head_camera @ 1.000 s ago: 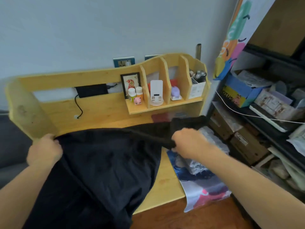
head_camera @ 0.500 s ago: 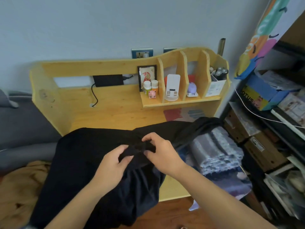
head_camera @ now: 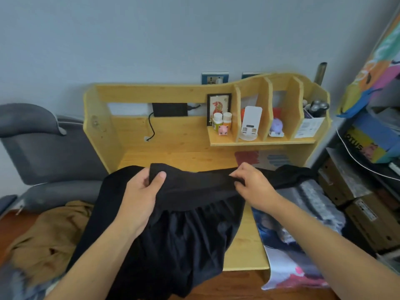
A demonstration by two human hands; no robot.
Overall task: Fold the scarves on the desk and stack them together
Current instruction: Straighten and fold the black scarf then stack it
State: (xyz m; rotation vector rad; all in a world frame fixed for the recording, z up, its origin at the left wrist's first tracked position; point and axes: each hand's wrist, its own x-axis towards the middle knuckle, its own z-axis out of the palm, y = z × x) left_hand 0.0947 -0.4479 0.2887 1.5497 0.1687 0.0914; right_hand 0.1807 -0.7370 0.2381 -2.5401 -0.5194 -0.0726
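A large black scarf (head_camera: 184,226) lies draped over the low yellow wooden desk (head_camera: 173,156) and hangs off its front edge. My left hand (head_camera: 142,191) grips the scarf's upper edge near its left corner, thumb on top. My right hand (head_camera: 253,185) pinches the same edge further right, so a taut band of cloth runs between the two hands. A grey-white patterned scarf (head_camera: 313,204) lies bunched at the desk's right end, on a printed blue, white and red cloth (head_camera: 287,263) that hangs over the front.
The desk's raised shelf (head_camera: 259,141) holds bottles, a framed picture, a white stand and small figures. A grey chair (head_camera: 43,152) stands at the left, with a tan garment (head_camera: 47,241) on the floor. Cardboard boxes (head_camera: 355,195) and cluttered shelving crowd the right side.
My hands met at the middle of the scarf's edge, then spread apart again along it. The folded edge now stretches between them, and the view has shifted left.
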